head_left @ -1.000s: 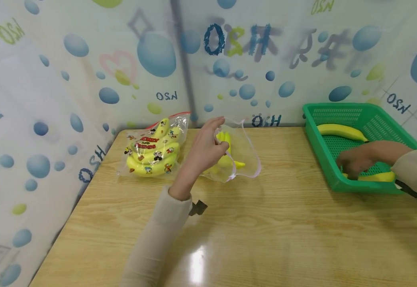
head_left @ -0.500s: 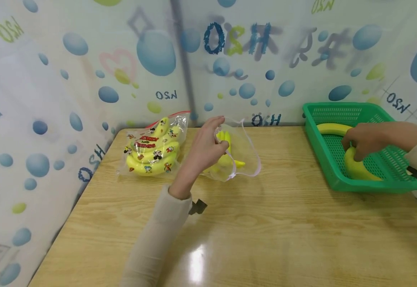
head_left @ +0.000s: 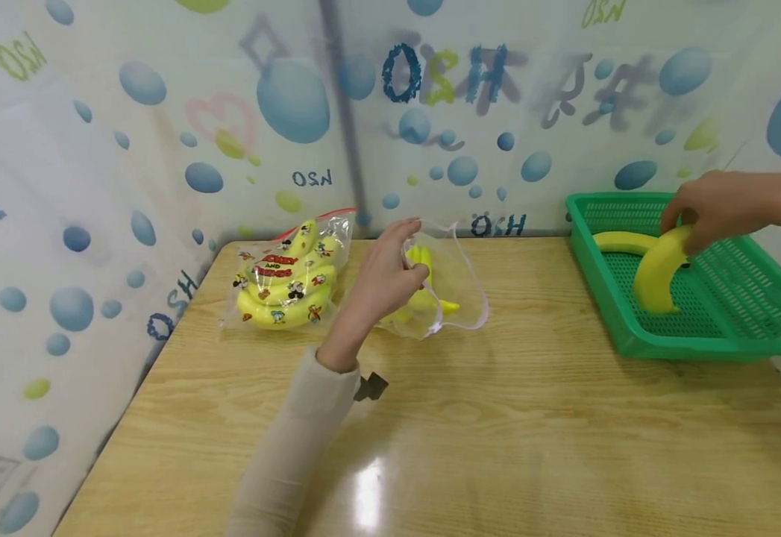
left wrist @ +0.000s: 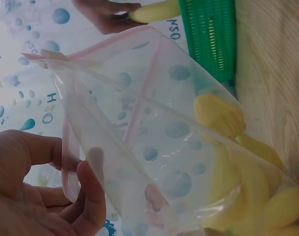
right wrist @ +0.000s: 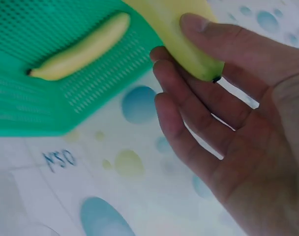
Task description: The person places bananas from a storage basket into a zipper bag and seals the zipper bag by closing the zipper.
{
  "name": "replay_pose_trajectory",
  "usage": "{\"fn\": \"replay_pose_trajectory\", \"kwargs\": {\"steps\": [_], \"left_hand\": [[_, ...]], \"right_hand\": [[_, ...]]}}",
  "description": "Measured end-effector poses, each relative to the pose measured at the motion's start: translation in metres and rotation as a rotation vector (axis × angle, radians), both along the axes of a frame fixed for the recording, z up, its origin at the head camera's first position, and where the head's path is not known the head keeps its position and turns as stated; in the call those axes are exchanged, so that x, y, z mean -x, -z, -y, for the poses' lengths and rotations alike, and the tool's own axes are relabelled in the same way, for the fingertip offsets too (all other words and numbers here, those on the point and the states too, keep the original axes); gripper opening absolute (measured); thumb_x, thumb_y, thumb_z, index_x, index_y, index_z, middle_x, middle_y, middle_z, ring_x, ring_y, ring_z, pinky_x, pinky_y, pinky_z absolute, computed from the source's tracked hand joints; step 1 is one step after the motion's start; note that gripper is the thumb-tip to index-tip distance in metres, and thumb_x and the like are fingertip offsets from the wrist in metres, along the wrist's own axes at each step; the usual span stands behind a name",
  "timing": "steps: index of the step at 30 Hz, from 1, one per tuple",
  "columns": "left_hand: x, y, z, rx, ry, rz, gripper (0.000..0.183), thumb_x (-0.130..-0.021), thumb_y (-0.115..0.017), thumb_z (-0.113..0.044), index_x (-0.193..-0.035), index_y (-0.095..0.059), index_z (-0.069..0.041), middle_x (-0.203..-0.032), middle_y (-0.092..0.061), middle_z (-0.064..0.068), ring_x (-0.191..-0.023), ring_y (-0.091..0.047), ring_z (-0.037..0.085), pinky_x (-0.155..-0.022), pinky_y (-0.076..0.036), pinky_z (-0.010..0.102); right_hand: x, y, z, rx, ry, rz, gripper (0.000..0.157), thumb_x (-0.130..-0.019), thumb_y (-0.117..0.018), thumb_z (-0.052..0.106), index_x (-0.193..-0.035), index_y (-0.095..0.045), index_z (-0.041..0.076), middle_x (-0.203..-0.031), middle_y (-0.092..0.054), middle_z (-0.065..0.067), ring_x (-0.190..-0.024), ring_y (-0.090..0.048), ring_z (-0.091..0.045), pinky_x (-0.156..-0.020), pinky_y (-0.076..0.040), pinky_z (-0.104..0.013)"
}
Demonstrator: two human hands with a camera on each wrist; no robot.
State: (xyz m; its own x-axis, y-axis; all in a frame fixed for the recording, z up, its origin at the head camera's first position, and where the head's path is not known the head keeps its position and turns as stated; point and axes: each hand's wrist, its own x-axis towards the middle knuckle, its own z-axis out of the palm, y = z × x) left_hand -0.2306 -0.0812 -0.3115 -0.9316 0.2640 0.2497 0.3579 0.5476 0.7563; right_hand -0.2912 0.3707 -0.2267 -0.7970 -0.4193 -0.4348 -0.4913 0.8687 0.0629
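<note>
My left hand [head_left: 385, 272] pinches the pink-edged rim of a clear zip bag [head_left: 460, 287], whose mouth stands apart. Inside that bag lie several yellow bananas [left wrist: 257, 191], seen through the plastic in the left wrist view. Over the green basket [head_left: 594, 280], my right hand [head_left: 719, 205] holds a yellow banana [head_left: 659, 272] by one end between thumb and fingers. The banana hangs down, its dark tip showing near the palm in the right wrist view. A second banana [right wrist: 83, 49] lies along the basket's far side.
Left of the open bag, a printed clear bag [head_left: 289, 280] with a red zip edge holds several bananas. Both bags and the basket stand on a wooden table [head_left: 497, 432]. Behind them rises a wall covering [head_left: 531, 89] with blue and green dots.
My right hand has taken hold of a banana on the basket floor and raised it, upright, toward the back. The left hand and the bag have stayed put.
</note>
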Motion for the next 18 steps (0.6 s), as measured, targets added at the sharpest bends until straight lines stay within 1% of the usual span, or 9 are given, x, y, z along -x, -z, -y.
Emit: {"fn": "replay_pose_trajectory", "kwargs": {"steps": [3, 6, 8, 10, 13, 14, 18], "left_hand": [[0.001, 0.0, -0.001, 0.002, 0.0, 0.0, 0.069, -0.089, -0.062, 0.001, -0.155, -0.044, -0.004, -0.164, -0.04, 0.007, -0.059, -0.054, 0.016, -0.055, -0.047, 0.026], [0.001, -0.001, 0.0, 0.006, -0.001, -0.005, 0.068, -0.089, -0.062, 0.002, -0.155, -0.044, -0.004, -0.164, -0.041, 0.007, -0.058, -0.053, 0.016, -0.056, -0.047, 0.027], [0.001, -0.001, 0.0, 0.005, 0.0, -0.004, 0.068, -0.089, -0.062, 0.001, -0.155, -0.044, -0.004, -0.164, -0.04, 0.007, -0.058, -0.053, 0.017, -0.056, -0.047, 0.027], [0.001, -0.002, 0.0, 0.003, 0.0, -0.002, 0.068, -0.089, -0.062, 0.001, -0.155, -0.044, -0.004, -0.164, -0.04, 0.007, -0.058, -0.053, 0.017, -0.056, -0.047, 0.027], [0.0, -0.001, 0.0, 0.002, 0.001, 0.003, 0.069, -0.089, -0.062, 0.001, -0.155, -0.044, -0.004, -0.164, -0.04, 0.007, -0.059, -0.054, 0.017, -0.056, -0.047, 0.028], [0.0, -0.001, 0.0, 0.002, 0.001, 0.004, 0.069, -0.089, -0.062, 0.001, -0.155, -0.044, -0.005, -0.164, -0.04, 0.007, -0.059, -0.054, 0.017, -0.056, -0.048, 0.028], [0.0, 0.0, 0.0, 0.003, 0.003, 0.006, 0.069, -0.089, -0.062, 0.001, -0.155, -0.043, -0.004, -0.164, -0.04, 0.006, -0.059, -0.055, 0.017, -0.056, -0.048, 0.027]], "right_hand": [[-0.004, -0.015, 0.004, -0.033, -0.017, -0.118, 0.037, -0.084, -0.081, 0.012, -0.116, -0.072, -0.004, -0.097, -0.073, -0.008, -0.078, -0.064, -0.019, -0.066, -0.053, -0.037], [-0.011, -0.03, 0.012, -0.033, -0.032, -0.245, 0.04, -0.08, -0.085, 0.012, -0.114, -0.073, -0.002, -0.093, -0.073, -0.006, -0.073, -0.06, -0.017, -0.063, -0.05, -0.034], [-0.015, -0.041, 0.018, -0.025, -0.047, -0.303, 0.042, -0.078, -0.087, 0.013, -0.115, -0.073, -0.001, -0.092, -0.073, -0.006, -0.072, -0.06, -0.016, -0.061, -0.049, -0.032], [-0.019, -0.051, 0.025, -0.018, -0.061, -0.341, 0.044, -0.078, -0.088, 0.015, -0.117, -0.073, 0.0, -0.094, -0.074, -0.007, -0.072, -0.062, -0.017, -0.06, -0.048, -0.029], [-0.024, -0.063, 0.036, 0.013, -0.093, -0.378, 0.047, -0.077, -0.089, 0.016, -0.12, -0.073, 0.001, -0.098, -0.075, -0.009, -0.075, -0.067, -0.018, -0.061, -0.051, -0.026], [-0.026, -0.065, 0.04, 0.031, -0.105, -0.403, 0.048, -0.077, -0.089, 0.015, -0.12, -0.073, 0.003, -0.099, -0.075, -0.008, -0.074, -0.067, -0.017, -0.061, -0.051, -0.025], [-0.036, -0.07, 0.055, 0.154, -0.169, -0.495, 0.049, -0.077, -0.087, 0.008, -0.123, -0.072, 0.006, -0.102, -0.075, -0.01, -0.071, -0.067, -0.017, -0.061, -0.053, -0.023]]}}
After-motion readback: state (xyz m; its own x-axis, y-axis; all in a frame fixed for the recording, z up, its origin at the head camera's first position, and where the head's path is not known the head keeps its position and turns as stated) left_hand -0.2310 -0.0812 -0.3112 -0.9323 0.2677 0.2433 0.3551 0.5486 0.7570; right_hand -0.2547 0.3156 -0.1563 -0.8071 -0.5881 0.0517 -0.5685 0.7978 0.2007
